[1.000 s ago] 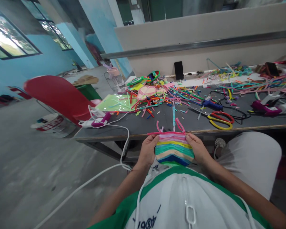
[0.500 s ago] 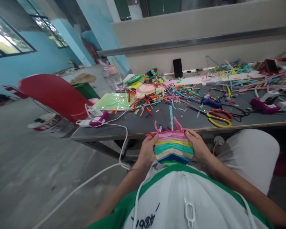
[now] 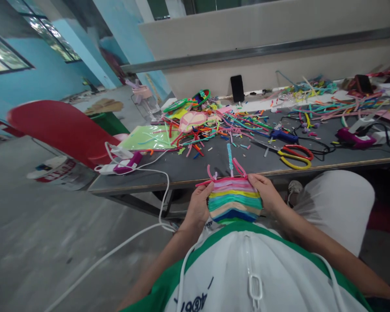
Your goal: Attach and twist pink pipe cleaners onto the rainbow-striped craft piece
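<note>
Both my hands hold a striped piece woven of coloured pipe cleaners (image 3: 234,200) close to my chest, just in front of the table edge. My left hand (image 3: 199,206) grips its left side with the fingers curled round it. On the right side my right hand (image 3: 264,193) pinches the top pink row. Pink and light blue pipe cleaner ends (image 3: 230,164) stick up from the piece's top edge.
The dark table (image 3: 214,167) carries several loose pipe cleaners (image 3: 214,125), red and yellow scissors (image 3: 294,155), a blue glue gun (image 3: 281,135), a purple glue gun (image 3: 352,138), a black phone (image 3: 237,88), and a power strip (image 3: 117,162) with white cable. A red chair (image 3: 61,130) stands left.
The view has drifted left and slightly up. My hands keep the same hold on the striped piece; nothing else has moved.
</note>
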A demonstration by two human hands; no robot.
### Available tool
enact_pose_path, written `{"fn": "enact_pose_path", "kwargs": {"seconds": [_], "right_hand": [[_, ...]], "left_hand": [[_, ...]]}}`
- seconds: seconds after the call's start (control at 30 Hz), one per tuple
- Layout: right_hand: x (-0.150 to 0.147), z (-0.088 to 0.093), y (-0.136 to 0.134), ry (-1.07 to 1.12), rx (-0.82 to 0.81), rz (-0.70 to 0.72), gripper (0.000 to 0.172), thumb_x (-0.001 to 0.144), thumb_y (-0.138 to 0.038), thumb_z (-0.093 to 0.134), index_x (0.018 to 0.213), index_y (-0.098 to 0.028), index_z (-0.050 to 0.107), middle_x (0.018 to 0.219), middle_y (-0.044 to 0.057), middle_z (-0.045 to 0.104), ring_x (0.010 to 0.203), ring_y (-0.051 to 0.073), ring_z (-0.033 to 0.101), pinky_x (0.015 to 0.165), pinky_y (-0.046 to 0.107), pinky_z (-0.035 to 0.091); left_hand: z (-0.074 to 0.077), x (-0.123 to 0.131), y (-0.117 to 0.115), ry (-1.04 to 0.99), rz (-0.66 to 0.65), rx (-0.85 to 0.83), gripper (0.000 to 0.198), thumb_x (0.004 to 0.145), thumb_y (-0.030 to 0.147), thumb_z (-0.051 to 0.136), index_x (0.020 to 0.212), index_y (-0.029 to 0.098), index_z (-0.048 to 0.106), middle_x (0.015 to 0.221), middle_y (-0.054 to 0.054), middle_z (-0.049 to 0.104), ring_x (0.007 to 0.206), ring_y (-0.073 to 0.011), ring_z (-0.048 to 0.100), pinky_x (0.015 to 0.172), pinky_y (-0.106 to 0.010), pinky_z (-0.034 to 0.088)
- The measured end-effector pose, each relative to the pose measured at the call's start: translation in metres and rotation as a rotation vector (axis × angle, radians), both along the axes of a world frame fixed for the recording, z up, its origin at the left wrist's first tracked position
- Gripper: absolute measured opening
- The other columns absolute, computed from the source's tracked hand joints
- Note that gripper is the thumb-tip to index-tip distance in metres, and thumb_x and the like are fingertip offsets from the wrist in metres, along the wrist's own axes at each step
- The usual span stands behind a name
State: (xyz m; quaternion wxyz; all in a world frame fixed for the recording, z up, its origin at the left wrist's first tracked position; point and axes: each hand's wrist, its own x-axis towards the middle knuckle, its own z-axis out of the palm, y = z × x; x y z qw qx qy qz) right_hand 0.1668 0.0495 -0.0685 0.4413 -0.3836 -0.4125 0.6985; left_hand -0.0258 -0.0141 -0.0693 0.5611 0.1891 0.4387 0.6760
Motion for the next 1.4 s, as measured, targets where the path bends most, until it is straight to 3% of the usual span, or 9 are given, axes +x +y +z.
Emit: {"fn": "enact_pose_path", "kwargs": {"seconds": [0.17, 0.27, 0.4, 0.5, 0.63, 0.73, 0.9, 1.13, 1.4], "right_hand": [[0.0, -0.005, 0.002, -0.084, 0.092, -0.011, 0.032, 0.068, -0.049, 0.073, 0.081, -0.02, 0.071, 0.07, -0.002, 0.065, 0.061, 0.014, 0.057, 0.059, 0.025, 0.045], [0.001, -0.005, 0.0, -0.093, 0.097, -0.005, 0.032, 0.069, -0.049, 0.072, 0.083, -0.02, 0.071, 0.071, -0.001, 0.065, 0.063, 0.015, 0.057, 0.059, 0.026, 0.045], [0.0, -0.002, -0.003, -0.147, 0.15, 0.022, 0.033, 0.073, -0.05, 0.068, 0.084, -0.019, 0.071, 0.074, 0.0, 0.065, 0.066, 0.016, 0.057, 0.061, 0.026, 0.045], [-0.002, 0.001, -0.005, -0.17, 0.181, 0.053, 0.031, 0.075, -0.05, 0.066, 0.081, -0.019, 0.069, 0.071, -0.001, 0.063, 0.063, 0.014, 0.055, 0.058, 0.024, 0.043], [-0.005, 0.005, -0.007, -0.179, 0.188, 0.084, 0.032, 0.074, -0.05, 0.065, 0.08, -0.019, 0.069, 0.072, 0.0, 0.064, 0.064, 0.015, 0.056, 0.059, 0.025, 0.043], [-0.006, 0.006, -0.008, -0.171, 0.174, 0.091, 0.034, 0.073, -0.051, 0.066, 0.083, -0.019, 0.07, 0.072, 0.0, 0.065, 0.065, 0.016, 0.056, 0.059, 0.025, 0.044], [-0.004, 0.009, -0.009, -0.223, 0.248, 0.085, 0.032, 0.079, -0.05, 0.06, 0.085, -0.02, 0.071, 0.073, -0.001, 0.064, 0.066, 0.016, 0.056, 0.059, 0.025, 0.043], [-0.01, 0.029, 0.006, -0.565, 0.632, -0.021, 0.029, 0.077, -0.029, 0.06, 0.104, -0.021, 0.064, 0.093, 0.003, 0.069, 0.078, 0.018, 0.062, 0.07, 0.028, 0.046], [-0.022, 0.038, 0.022, -1.084, 1.085, 0.008, 0.015, 0.084, -0.021, 0.05, 0.084, -0.021, 0.065, 0.079, 0.003, 0.068, 0.075, 0.017, 0.061, 0.064, 0.026, 0.036]], "left_hand": [[0.0, 0.001, -0.002, 0.047, -0.031, -0.001, 0.026, 0.067, 0.029, 0.077, 0.085, 0.013, 0.066, 0.074, -0.006, 0.071, 0.075, -0.0207, 0.069, 0.075, -0.034, 0.055], [0.01, -0.01, -0.005, 0.205, -0.008, 0.018, 0.035, 0.072, 0.029, 0.072, 0.103, 0.016, 0.063, 0.083, -0.004, 0.07, 0.075, -0.0164, 0.067, 0.072, -0.029, 0.052], [0.041, -0.031, -0.008, 0.83, 0.214, 0.147, 0.034, 0.079, 0.027, 0.063, 0.113, 0.023, 0.06, 0.092, -0.001, 0.064, 0.081, -0.0124, 0.061, 0.074, -0.024, 0.048], [0.066, -0.032, -0.004, 1.417, 0.202, 0.292, 0.017, 0.082, 0.025, 0.059, 0.097, 0.021, 0.067, 0.091, -0.004, 0.064, 0.088, -0.0163, 0.059, 0.082, -0.03, 0.047], [0.075, -0.013, 0.013, 1.753, 0.123, 0.485, 0.02, 0.082, 0.024, 0.059, 0.101, 0.02, 0.064, 0.101, -0.007, 0.065, 0.103, -0.021, 0.057, 0.094, -0.036, 0.042], [0.068, 0.004, 0.024, 1.821, 0.05, 0.468, 0.025, 0.081, 0.024, 0.06, 0.105, 0.018, 0.059, 0.106, -0.009, 0.065, 0.103, -0.0225, 0.058, 0.092, -0.036, 0.041], [0.059, 0.014, 0.031, 1.78, 0.032, 0.255, 0.031, 0.076, 0.028, 0.065, 0.105, 0.021, 0.056, 0.085, -0.004, 0.07, 0.084, -0.0226, 0.064, 0.098, -0.044, 0.027], [0.062, 0.008, 0.033, 1.755, -0.126, 0.219, 0.013, 0.084, 0.019, 0.051, 0.088, 0.024, 0.062, 0.082, -0.001, 0.072, 0.08, -0.0195, 0.063, 0.099, -0.045, 0.019], [0.054, -0.002, 0.037, 1.892, -0.138, 0.313, 0.021, 0.085, 0.013, 0.045, 0.093, 0.023, 0.062, 0.086, -0.002, 0.072, 0.084, -0.0198, 0.063, 0.103, -0.046, 0.016]]}}
